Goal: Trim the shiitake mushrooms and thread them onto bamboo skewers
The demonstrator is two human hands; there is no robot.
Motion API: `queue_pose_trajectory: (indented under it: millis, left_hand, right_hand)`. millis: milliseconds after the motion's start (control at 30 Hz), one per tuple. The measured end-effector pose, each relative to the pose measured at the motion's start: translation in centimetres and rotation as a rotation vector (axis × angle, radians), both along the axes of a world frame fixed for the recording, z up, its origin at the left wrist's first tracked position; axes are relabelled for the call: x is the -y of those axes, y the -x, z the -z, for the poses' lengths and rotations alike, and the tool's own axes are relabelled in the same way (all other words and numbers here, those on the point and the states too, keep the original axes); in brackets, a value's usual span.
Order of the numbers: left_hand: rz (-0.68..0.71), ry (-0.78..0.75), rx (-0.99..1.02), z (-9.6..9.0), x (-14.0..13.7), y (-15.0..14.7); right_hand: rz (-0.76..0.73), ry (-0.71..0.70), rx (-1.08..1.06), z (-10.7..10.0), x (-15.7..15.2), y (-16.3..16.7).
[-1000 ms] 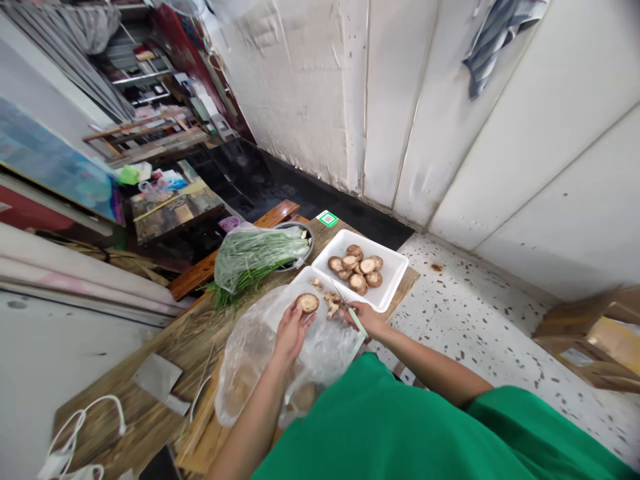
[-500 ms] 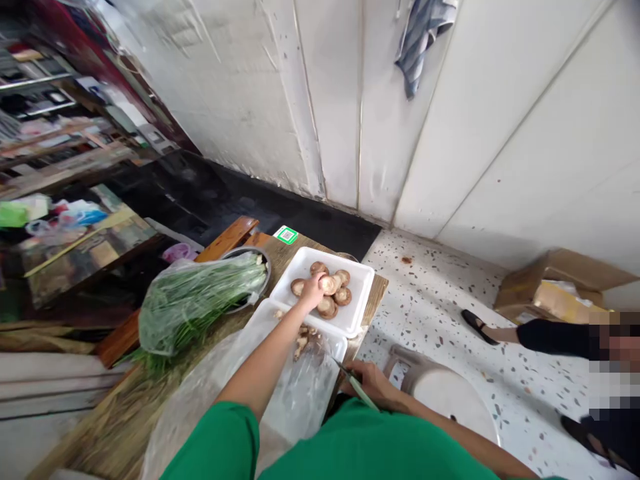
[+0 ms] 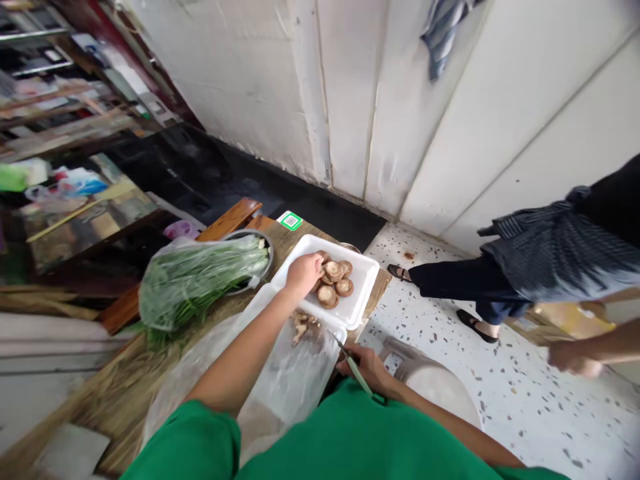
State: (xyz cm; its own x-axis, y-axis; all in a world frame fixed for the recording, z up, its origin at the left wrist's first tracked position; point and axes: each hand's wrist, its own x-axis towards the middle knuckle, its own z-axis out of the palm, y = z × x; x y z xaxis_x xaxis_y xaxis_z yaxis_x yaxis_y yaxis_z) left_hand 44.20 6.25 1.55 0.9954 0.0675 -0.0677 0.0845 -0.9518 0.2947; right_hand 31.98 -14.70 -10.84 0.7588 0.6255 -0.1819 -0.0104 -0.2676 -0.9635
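Observation:
Brown mushrooms (image 3: 334,271) lie in a loose pile, several with their undersides up, in a white foam tray (image 3: 364,283). At the pile's left side my left hand (image 3: 304,273) has its fingers closed on a mushroom, mostly hidden by the hand. My right hand (image 3: 369,365) grips a knife (image 3: 359,379) by its pale green handle near the table edge, blade pointing toward the second tray. Cut mushroom stems (image 3: 301,327) lie in that nearer white tray, which is lined with a clear plastic bag (image 3: 280,383).
A metal bowl (image 3: 271,257) and bagged green scallions (image 3: 200,287) sit left on the wooden table (image 3: 95,407). A round stool (image 3: 440,390) stands to the right. Beyond it a person (image 3: 465,277) stands on the speckled floor near a cardboard box (image 3: 570,320).
My left hand has shifted left off the pile's middle, uncovering a mushroom there. My right hand still holds the knife. The other person has stepped further into view at right.

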Motion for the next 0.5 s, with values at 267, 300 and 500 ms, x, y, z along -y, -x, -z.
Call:
queue_pose_trajectory:
  millis: [267,300,500]
  left_hand:
    - [-0.343,0.391,-0.223,-4.2,-9.8,27.9]
    - [-0.4,0.479,-0.239,-3.3,-10.4,31.3]
    - [-0.708,0.851,-0.114,4.2,-8.3,40.9]
  right_hand:
    - [-0.213,0.145,0.29,-3.3,-7.2,3.1]
    - [-0.263,0.17,0.327,-3.8,-8.4,3.8]
    - [-0.523,0.36,0.579,-4.4,-13.9,8.2]
